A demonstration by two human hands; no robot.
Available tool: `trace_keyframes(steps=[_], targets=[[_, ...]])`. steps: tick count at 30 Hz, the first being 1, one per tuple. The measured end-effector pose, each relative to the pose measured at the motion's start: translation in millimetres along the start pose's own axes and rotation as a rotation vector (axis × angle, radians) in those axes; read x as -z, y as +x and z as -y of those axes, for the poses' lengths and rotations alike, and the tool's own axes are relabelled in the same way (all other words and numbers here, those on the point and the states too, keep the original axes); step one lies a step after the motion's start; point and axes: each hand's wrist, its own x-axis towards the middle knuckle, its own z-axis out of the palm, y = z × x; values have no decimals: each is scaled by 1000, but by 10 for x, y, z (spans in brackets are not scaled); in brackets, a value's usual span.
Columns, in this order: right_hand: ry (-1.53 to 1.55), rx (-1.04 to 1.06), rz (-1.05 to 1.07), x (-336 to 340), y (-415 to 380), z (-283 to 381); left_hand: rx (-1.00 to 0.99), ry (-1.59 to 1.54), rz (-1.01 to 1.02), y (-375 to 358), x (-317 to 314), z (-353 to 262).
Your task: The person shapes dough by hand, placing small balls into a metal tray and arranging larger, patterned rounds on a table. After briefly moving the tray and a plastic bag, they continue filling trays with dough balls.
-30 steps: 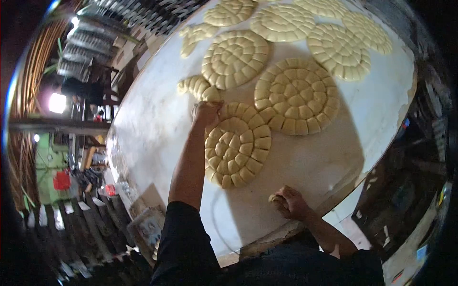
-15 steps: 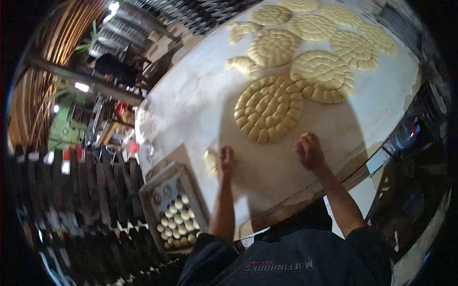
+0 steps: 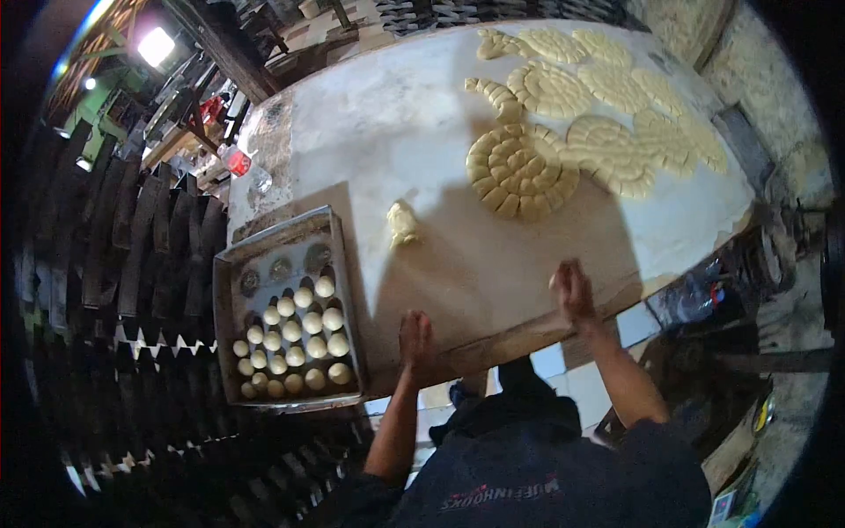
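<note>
My left hand (image 3: 416,339) is curled closed above the table's near edge, to the right of the tray of dough balls; whether it holds anything is hidden. Farther right, my right hand (image 3: 573,293) is also closed, with a small pale spot at its side that I cannot make out. A small lump of dough (image 3: 402,224) lies beyond my left hand. Up the table from my right hand sits a round spiral of scored dough (image 3: 521,172), with a curved scored strip (image 3: 498,97) behind it.
A metal tray (image 3: 347,295) with several dough balls (image 3: 292,331) stands at the table's left. More scored dough rounds (image 3: 607,151) crowd the far right of the pale tabletop (image 3: 370,114). A red-labelled bottle (image 3: 236,162) lies by the left edge. A clear bottle (image 3: 691,299) is off the right side.
The view has turned and shifted, showing more of the tray. Both hands are drawn back toward the near edge, and my left hand has left the dough lump's side.
</note>
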Motion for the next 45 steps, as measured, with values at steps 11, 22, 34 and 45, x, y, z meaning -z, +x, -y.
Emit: trace_keyframes(steps=[11,22,34,45], targets=[[-526,383,296,-449,689,-376,-147,660,56,1175,-1021,-569],[-483,492,627,58,1128,-565,-288,958,-66,1213,-518,-403],[-371,502,480,140,1134,-791,346,-178,-292,535,-454,-118],[-399,310,364,-124,369,-177,-407,640,156,372,-705,-384]])
